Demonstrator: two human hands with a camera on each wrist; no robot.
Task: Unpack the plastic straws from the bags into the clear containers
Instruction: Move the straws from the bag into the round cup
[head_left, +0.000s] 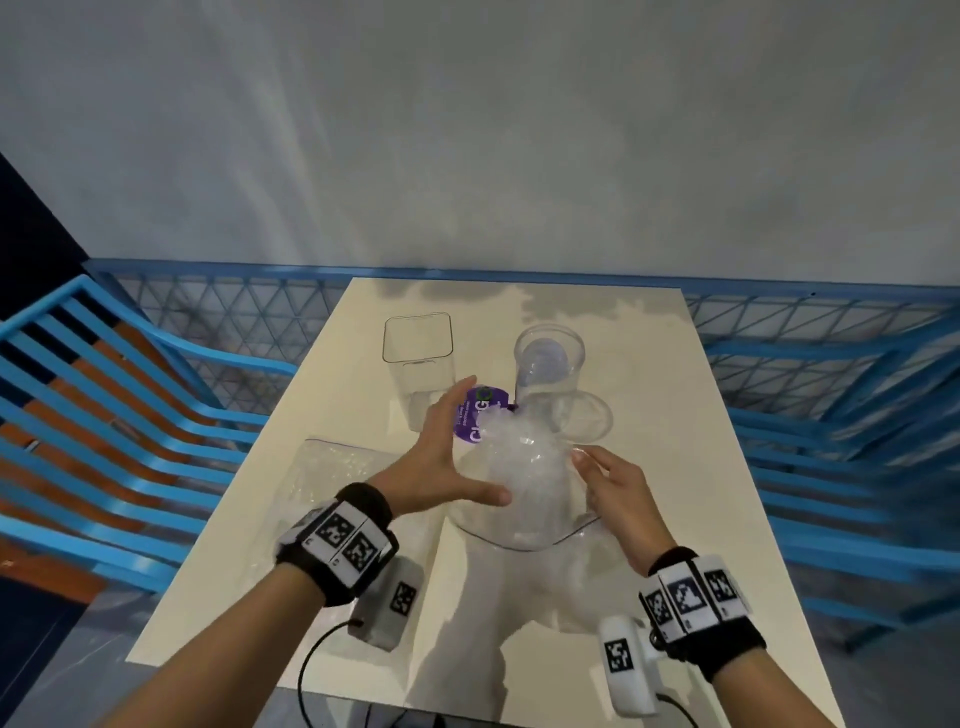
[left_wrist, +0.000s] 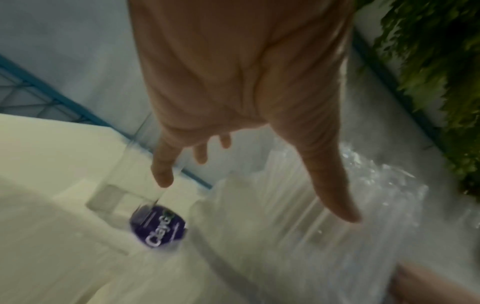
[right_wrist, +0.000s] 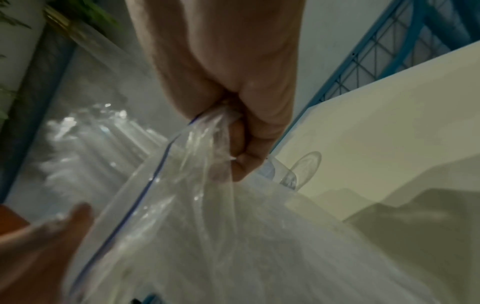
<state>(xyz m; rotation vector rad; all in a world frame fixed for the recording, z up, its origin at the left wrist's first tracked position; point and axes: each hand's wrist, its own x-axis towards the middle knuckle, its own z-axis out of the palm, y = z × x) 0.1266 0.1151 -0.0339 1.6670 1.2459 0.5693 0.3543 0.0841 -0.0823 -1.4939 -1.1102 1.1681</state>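
Observation:
A clear zip bag (head_left: 524, 493) full of clear plastic straws (head_left: 511, 441) is held up over the white table (head_left: 675, 467). My right hand (head_left: 605, 480) pinches the bag's edge (right_wrist: 205, 131) in curled fingers. Spread wide, my left hand (head_left: 447, 457) sits at the bundle's left side, its thumb (left_wrist: 335, 185) against the straws (left_wrist: 272, 185). Behind stand a square clear container (head_left: 418, 358) and a round clear container (head_left: 548, 364). A purple round label (head_left: 478, 421) shows between them.
A second clear bag (head_left: 332, 467) lies flat at the table's left. A round clear lid (head_left: 587, 421) lies by the round container. Blue railings (head_left: 130, 415) flank the table on both sides, with a grey wall behind.

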